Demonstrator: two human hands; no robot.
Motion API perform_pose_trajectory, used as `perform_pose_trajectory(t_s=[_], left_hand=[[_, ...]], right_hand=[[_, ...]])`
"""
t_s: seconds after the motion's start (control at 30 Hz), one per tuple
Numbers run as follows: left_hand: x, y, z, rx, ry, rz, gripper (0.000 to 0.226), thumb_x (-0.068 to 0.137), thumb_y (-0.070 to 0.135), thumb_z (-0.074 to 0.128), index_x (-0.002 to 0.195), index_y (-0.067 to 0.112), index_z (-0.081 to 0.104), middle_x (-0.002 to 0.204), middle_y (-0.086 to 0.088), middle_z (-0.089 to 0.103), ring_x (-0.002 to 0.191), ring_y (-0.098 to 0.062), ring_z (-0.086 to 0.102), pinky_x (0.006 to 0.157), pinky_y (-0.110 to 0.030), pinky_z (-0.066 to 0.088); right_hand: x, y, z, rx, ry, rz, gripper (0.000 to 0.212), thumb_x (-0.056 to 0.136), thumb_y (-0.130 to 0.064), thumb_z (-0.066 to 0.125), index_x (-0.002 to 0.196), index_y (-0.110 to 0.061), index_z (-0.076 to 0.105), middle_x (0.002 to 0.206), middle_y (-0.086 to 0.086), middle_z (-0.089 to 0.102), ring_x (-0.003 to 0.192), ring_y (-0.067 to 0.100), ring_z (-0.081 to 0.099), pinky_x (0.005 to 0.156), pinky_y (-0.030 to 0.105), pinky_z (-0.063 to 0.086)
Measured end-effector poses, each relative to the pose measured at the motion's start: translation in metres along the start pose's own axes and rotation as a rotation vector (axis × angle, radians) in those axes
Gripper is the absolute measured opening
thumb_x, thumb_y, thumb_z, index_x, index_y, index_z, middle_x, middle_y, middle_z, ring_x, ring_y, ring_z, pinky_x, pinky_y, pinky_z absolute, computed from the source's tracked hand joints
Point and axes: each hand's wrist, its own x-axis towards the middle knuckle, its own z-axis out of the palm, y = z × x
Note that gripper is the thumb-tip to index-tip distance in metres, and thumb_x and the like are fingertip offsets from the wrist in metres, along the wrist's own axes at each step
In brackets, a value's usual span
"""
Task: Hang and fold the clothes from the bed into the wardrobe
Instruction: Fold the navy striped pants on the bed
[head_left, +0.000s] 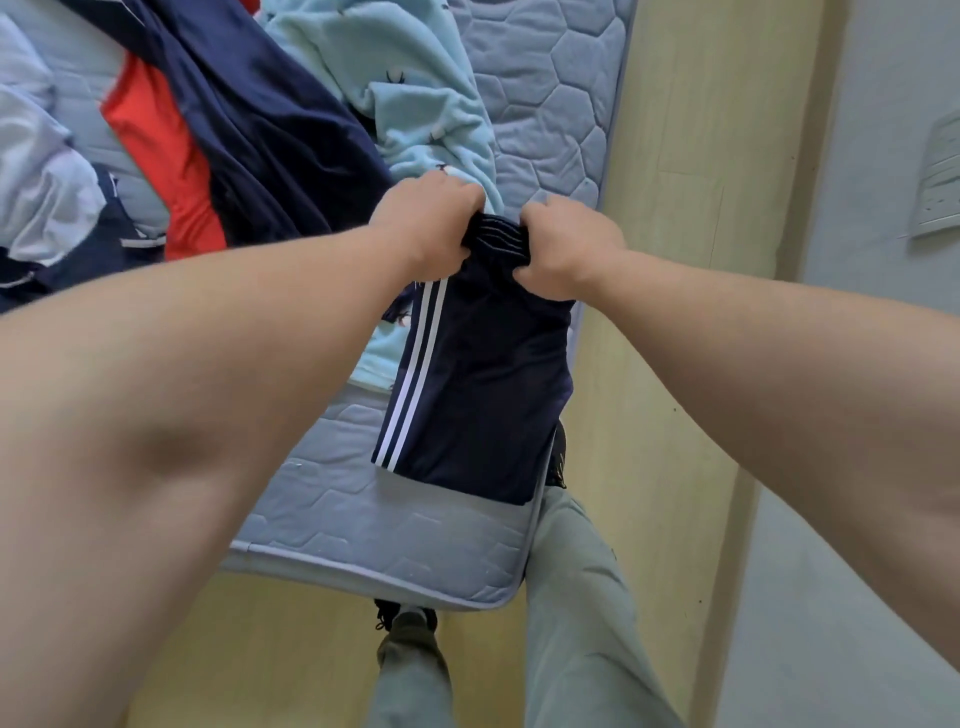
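Both hands, left (434, 223) and right (563, 247), clench the waistband of navy shorts (478, 384). Shorts hang over the mattress (374, 525) near corner. Clothes pile (218, 130) lies far left on it.

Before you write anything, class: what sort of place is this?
Probably a bedroom: a quilted mattress, a pale blue fleece and a red garment heaped on it, and navy striped shorts held over it.

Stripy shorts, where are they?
Middle of the head view: left hand and right hand hold the shorts over the mattress corner, beside the blue fleece.
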Motion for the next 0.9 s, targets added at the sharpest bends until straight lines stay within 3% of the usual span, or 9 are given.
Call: perform_pose_trajectory(t_s=[0.07, 0.17, 0.27, 0.6, 0.73, 0.8, 0.9], left_hand=[[-0.032, 0.002, 0.01, -0.052, 0.044, 0.019, 0.028, 0.077, 0.025, 0.062, 0.102, 0.015, 0.057, 0.103, -0.007, 0.059, 0.101, -0.034, 0.054, 0.081, -0.046, 0.048], [-0.084, 0.008, 0.034, -0.073, 0.065, 0.036, 0.034, 0.069, 0.025, 0.066, 0.1, 0.013, 0.058, 0.099, -0.008, 0.055, 0.094, -0.033, 0.05, 0.076, -0.046, 0.045], [-0.135, 0.015, 0.064, -0.074, -0.003, 0.023, 0.034, 0.067, 0.018, 0.069, 0.098, 0.01, 0.057, 0.101, -0.01, 0.053, 0.097, -0.034, 0.048, 0.074, -0.049, 0.045], [-0.215, 0.033, 0.171, 0.101, -0.189, 0.04, 0.02, 0.09, 0.007, 0.052, 0.11, 0.011, 0.053, 0.118, -0.011, 0.05, 0.112, -0.034, 0.046, 0.069, -0.037, 0.026], [-0.233, 0.031, 0.199, 0.055, -0.187, -0.041, 0.029, 0.083, 0.005, 0.057, 0.109, 0.014, 0.052, 0.123, -0.009, 0.049, 0.118, -0.032, 0.044, 0.075, -0.037, 0.033], [-0.244, 0.029, 0.214, -0.038, -0.161, -0.159, 0.05, 0.073, 0.01, 0.065, 0.12, 0.016, 0.05, 0.137, -0.007, 0.043, 0.131, -0.03, 0.038, 0.092, -0.04, 0.039], [-0.25, 0.031, 0.227, -0.481, -0.054, -0.651, 0.074, 0.07, 0.019, 0.067, 0.14, 0.016, 0.041, 0.15, -0.009, 0.036, 0.139, -0.03, 0.033, 0.112, -0.043, 0.032]], right_hand=[[-0.024, -0.011, 0.016, 0.01, 0.049, -0.077, 0.035, 0.08, -0.041, 0.064, 0.099, -0.022, 0.042, 0.099, 0.0, 0.048, 0.087, 0.025, 0.047, 0.069, 0.038, 0.043], [-0.068, -0.031, 0.049, 0.037, 0.081, -0.157, 0.039, 0.077, -0.038, 0.063, 0.1, -0.021, 0.038, 0.096, 0.002, 0.049, 0.085, 0.027, 0.048, 0.066, 0.041, 0.046], [-0.107, -0.053, 0.089, -0.008, 0.03, -0.193, 0.04, 0.078, -0.036, 0.065, 0.102, -0.02, 0.037, 0.091, 0.0, 0.041, 0.082, 0.029, 0.049, 0.063, 0.04, 0.038], [-0.157, -0.097, 0.208, -0.143, -0.136, -0.065, 0.043, 0.082, -0.016, 0.067, 0.114, -0.018, 0.039, 0.096, 0.004, 0.04, 0.085, 0.028, 0.047, 0.062, 0.039, 0.032], [-0.163, -0.114, 0.242, -0.159, -0.169, -0.046, 0.046, 0.08, -0.01, 0.064, 0.118, -0.018, 0.04, 0.104, 0.006, 0.047, 0.091, 0.029, 0.052, 0.063, 0.039, 0.034], [-0.165, -0.121, 0.254, -0.176, -0.203, -0.021, 0.049, 0.079, -0.009, 0.064, 0.121, -0.017, 0.04, 0.11, 0.008, 0.049, 0.097, 0.029, 0.051, 0.067, 0.038, 0.035], [-0.163, -0.12, 0.265, -0.126, -0.287, 0.044, 0.048, 0.083, -0.011, 0.059, 0.127, -0.016, 0.039, 0.12, 0.01, 0.047, 0.108, 0.032, 0.049, 0.078, 0.041, 0.036]])
